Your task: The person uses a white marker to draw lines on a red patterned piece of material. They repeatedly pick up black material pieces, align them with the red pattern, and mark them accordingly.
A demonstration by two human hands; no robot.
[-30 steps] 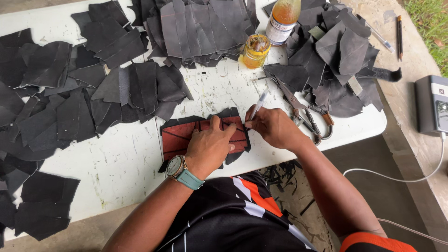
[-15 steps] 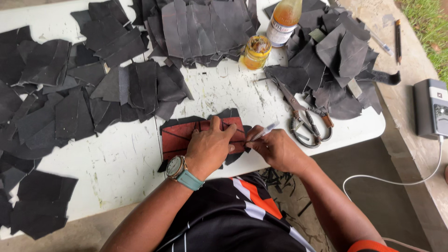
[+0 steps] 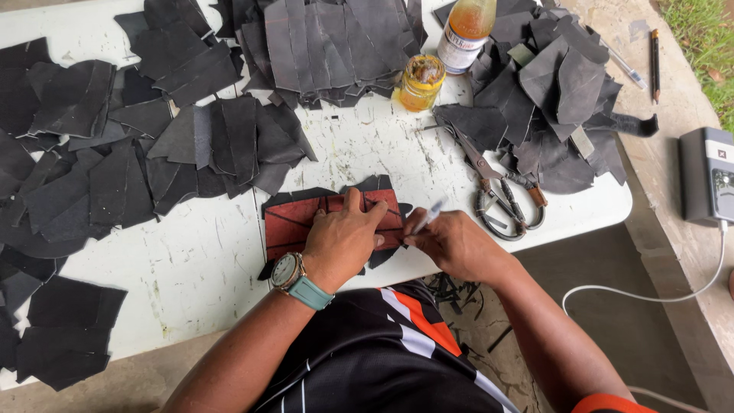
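Black offcuts (image 3: 115, 176) ring the red template (image 3: 294, 222) — scissors (image 3: 497, 187) beside right hand (image 3: 451, 245)

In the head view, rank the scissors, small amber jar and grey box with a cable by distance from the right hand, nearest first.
From the right hand:
1. Metal scissors, just beyond it on the white table.
2. Small amber glass jar, farther up, mid-table.
3. Grey box with a white cable, off the table, far right.

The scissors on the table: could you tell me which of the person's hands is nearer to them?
Right. The right hand, holding a pen, lies just beside the scissors; the left hand presses the reddish template farther away.
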